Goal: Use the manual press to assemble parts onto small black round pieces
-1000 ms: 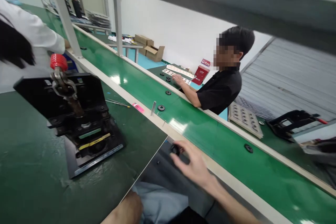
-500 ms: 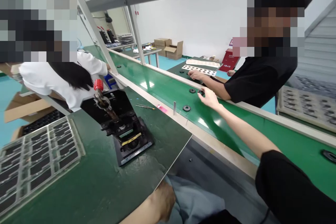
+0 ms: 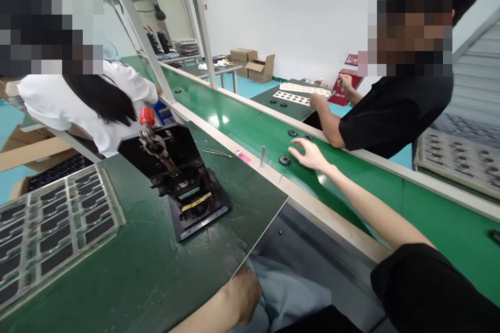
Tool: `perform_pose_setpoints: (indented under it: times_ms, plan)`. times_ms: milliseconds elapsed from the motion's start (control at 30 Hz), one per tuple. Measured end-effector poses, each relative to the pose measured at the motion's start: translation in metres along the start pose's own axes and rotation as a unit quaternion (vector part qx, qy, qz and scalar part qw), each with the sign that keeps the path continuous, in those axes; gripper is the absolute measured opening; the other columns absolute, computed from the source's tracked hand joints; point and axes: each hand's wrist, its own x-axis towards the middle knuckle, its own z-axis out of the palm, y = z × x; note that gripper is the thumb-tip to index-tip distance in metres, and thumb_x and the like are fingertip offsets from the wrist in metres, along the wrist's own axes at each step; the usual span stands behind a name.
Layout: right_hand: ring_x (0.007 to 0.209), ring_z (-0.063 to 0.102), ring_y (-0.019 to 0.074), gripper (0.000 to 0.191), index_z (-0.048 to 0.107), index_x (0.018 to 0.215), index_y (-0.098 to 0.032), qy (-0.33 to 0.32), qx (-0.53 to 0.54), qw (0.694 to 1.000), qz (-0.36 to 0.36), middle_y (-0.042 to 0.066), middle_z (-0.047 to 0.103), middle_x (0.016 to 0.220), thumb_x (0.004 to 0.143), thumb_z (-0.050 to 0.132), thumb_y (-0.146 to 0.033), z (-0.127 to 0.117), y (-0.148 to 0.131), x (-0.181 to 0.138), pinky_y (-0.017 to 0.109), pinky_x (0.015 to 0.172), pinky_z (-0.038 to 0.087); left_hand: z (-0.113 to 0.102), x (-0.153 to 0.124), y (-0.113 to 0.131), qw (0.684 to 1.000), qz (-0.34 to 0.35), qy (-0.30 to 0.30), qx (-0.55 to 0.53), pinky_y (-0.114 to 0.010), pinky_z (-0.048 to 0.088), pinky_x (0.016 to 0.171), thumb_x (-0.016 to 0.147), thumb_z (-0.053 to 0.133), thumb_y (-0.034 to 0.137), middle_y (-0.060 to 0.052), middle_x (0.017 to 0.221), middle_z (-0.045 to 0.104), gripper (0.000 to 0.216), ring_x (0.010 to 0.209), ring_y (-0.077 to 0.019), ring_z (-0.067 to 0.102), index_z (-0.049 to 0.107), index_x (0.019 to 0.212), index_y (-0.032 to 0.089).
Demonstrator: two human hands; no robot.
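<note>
Stretching across the glossy green conveyor belt (image 3: 242, 130), the right hand (image 3: 308, 155) was held low with fingers spread apart, gripping nothing, just beside a flat black ring (image 3: 285, 159). The left hand (image 3: 242, 291) was curled at the matte worktable's (image 3: 117, 270) edge; its grip could not be told. Dark rectangular pieces were held in a compartmented clear tray (image 3: 50, 229).

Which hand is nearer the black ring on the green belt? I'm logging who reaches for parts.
The right hand. It hovers open just right of the flat black ring on the green conveyor belt. The left hand rests by the lap, below the workbench edge, far from it.
</note>
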Motion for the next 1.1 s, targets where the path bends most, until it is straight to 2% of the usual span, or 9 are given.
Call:
perform_pose_setpoints:
  times_ms: [133,267,400,533,667,767,900,1000,1100]
  plan:
    - [0.128,0.066,0.0286,0.036,0.072,0.128,-0.027,-0.054,0.037,0.99,-0.127,0.008,0.071,0.136,0.099,0.06,-0.045,0.006,-0.026,-0.037,0.045,0.108,0.055,-0.006,-0.003,-0.001,1.0,0.007,-0.001,0.0,-0.042,0.056,0.064,0.069,0.087,0.026,-0.01,0.067,0.074,0.015,0.067,-0.0329,0.072,0.08,0.076,0.015]
    - [0.109,0.073,0.0305,0.032,0.077,0.118,-0.022,-0.031,0.011,0.992,-0.119,0.013,0.078,0.12,0.102,0.053,-0.036,-0.003,-0.032,-0.063,0.045,0.093,0.061,-0.018,-0.006,-0.003,1.0,0.026,0.014,-0.004,-0.04,0.056,0.064,0.081,0.078,0.024,-0.012,0.073,0.076,0.01,0.07,-0.031,0.074,0.079,0.081,0.014]
    - [0.08,0.076,0.0278,0.037,0.077,0.106,-0.018,0.052,0.018,0.998,-0.025,0.013,0.081,0.094,0.105,0.045,-0.036,-0.024,-0.036,-0.087,0.04,0.072,0.062,-0.037,-0.01,-0.006,0.977,0.07,0.189,-0.064,-0.034,0.053,0.06,0.101,0.055,0.031,-0.009,0.076,0.073,0.034,0.074,-0.025,0.072,0.073,0.076,0.017]
    - [0.075,0.076,0.0218,0.038,0.075,0.099,-0.019,0.134,0.204,0.967,0.065,0.009,0.08,0.089,0.106,0.048,-0.045,-0.038,-0.077,-0.119,0.031,0.064,0.061,-0.056,-0.018,-0.01,0.862,0.036,0.461,-0.207,-0.031,0.054,0.063,0.102,0.047,0.023,-0.005,0.082,0.068,0.021,0.076,-0.0194,0.066,0.068,0.1,0.018]
    - [0.072,0.075,0.0191,0.033,0.076,0.102,-0.019,-0.009,0.357,0.934,0.01,0.006,0.079,0.085,0.104,0.053,-0.043,-0.021,-0.138,-0.132,0.027,0.059,0.06,-0.063,-0.025,-0.025,0.743,-0.103,0.61,-0.256,-0.037,0.059,0.091,0.098,0.053,0.019,-0.012,0.115,0.065,0.033,0.108,-0.0238,0.062,0.053,0.131,0.017]
    - [0.075,0.073,0.0184,0.029,0.075,0.104,-0.02,-0.092,0.354,0.926,-0.091,0.007,0.078,0.088,0.105,0.051,-0.036,0.002,-0.171,-0.119,0.029,0.067,0.06,-0.057,-0.029,-0.04,0.739,-0.166,0.62,-0.204,-0.05,0.056,0.105,0.095,0.062,0.023,-0.017,0.13,0.06,0.051,0.122,-0.0305,0.055,0.044,0.141,0.015]
    - [0.077,0.07,0.0185,0.026,0.074,0.103,-0.019,-0.101,0.303,0.927,-0.196,0.007,0.075,0.089,0.105,0.051,-0.03,0.017,-0.187,-0.101,0.031,0.069,0.058,-0.047,-0.031,-0.053,0.757,-0.195,0.6,-0.171,-0.055,0.055,0.109,0.093,0.064,0.025,-0.02,0.136,0.057,0.057,0.128,-0.0339,0.053,0.04,0.143,0.011]
    - [0.094,0.072,0.0208,0.022,0.072,0.109,-0.021,-0.041,0.284,0.933,-0.217,0.009,0.076,0.102,0.105,0.051,-0.024,0.004,-0.176,-0.106,0.034,0.083,0.059,-0.043,-0.032,-0.055,0.769,-0.196,0.587,-0.159,-0.052,0.057,0.107,0.095,0.061,0.026,-0.019,0.131,0.061,0.054,0.125,-0.0335,0.056,0.041,0.142,0.01]
    - [0.084,0.069,0.0197,0.019,0.071,0.109,-0.022,0.085,0.225,0.956,-0.17,0.007,0.074,0.096,0.102,0.054,-0.021,-0.018,-0.146,-0.118,0.034,0.077,0.057,-0.042,-0.032,-0.054,0.777,-0.192,0.576,-0.168,-0.05,0.058,0.106,0.097,0.059,0.028,-0.018,0.128,0.064,0.049,0.123,-0.0326,0.059,0.044,0.141,0.011]
